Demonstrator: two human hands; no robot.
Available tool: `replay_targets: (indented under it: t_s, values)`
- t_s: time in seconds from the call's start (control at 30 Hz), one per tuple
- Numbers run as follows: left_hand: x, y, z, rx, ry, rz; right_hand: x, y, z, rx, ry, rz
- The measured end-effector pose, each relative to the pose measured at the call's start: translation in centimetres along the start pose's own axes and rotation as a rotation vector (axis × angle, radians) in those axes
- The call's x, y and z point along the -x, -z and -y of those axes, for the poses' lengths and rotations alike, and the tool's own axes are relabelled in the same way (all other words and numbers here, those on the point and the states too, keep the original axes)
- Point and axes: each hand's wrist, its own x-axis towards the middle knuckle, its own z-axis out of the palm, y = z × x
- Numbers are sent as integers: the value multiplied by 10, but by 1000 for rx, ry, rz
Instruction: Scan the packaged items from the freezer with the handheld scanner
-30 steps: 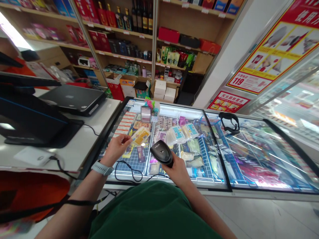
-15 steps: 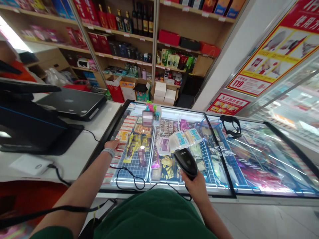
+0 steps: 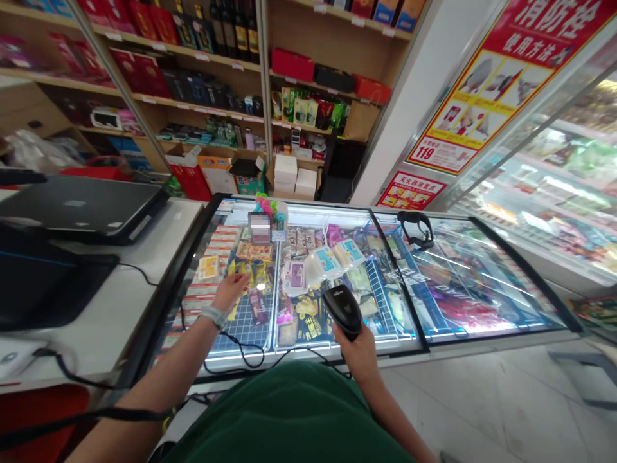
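My right hand (image 3: 359,354) is wrapped round the handle of a black barcode scanner (image 3: 343,308), whose head points away from me over the glass-topped freezer (image 3: 242,214). My left hand (image 3: 231,290), with a grey band on the wrist, hovers over the freezer's left part; its fingers are loosely bent and nothing shows in them. Just beyond the scanner, two clear packs with blue labels (image 3: 328,260) lie beside a pack with a purple label (image 3: 296,275). A thin black cable (image 3: 248,363) loops across the glass below my left hand.
Left of the freezer, a closed laptop (image 3: 81,206) sits on a white counter (image 3: 166,247). A black strap (image 3: 415,230) lies on the glass to the right. Colourful small items (image 3: 265,204) stand at the freezer's far edge. Shelves with bottles (image 3: 236,32) rise behind.
My left hand has moved right, from the freezer's left edge to over the yellow packages. The view has shifted rightward. My right hand still holds the barcode scanner.
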Motion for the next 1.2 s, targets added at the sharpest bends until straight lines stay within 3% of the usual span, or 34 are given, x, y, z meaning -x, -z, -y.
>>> replay_targets:
  t_s: [0.1, 0.17, 0.27, 0.4, 0.53, 0.7, 0.93, 1.2]
  values:
    - [28, -40, -1, -4, 44, 148, 4, 7, -7, -21, -53, -65]
    - [42, -58, -3, -5, 61, 206, 7, 15, -13, -60, -100, -119]
    - [50, -69, -9, -12, 72, 236, 11, 27, -24, -152, -151, -190]
    - [49, -71, -13, -15, 70, 224, 16, 43, -31, -248, -179, -270]
    - [51, -67, -15, 1, 40, 192, 19, 52, -34, -261, -180, -286]
    - [63, -46, -24, 33, -51, 153, 20, 51, -29, -164, -119, -177]
    - [85, -9, -33, 65, -183, 47, 20, 27, 6, 30, 137, 66]
    - [98, 17, -27, 94, -228, 16, 23, -4, 41, 128, 316, 273]
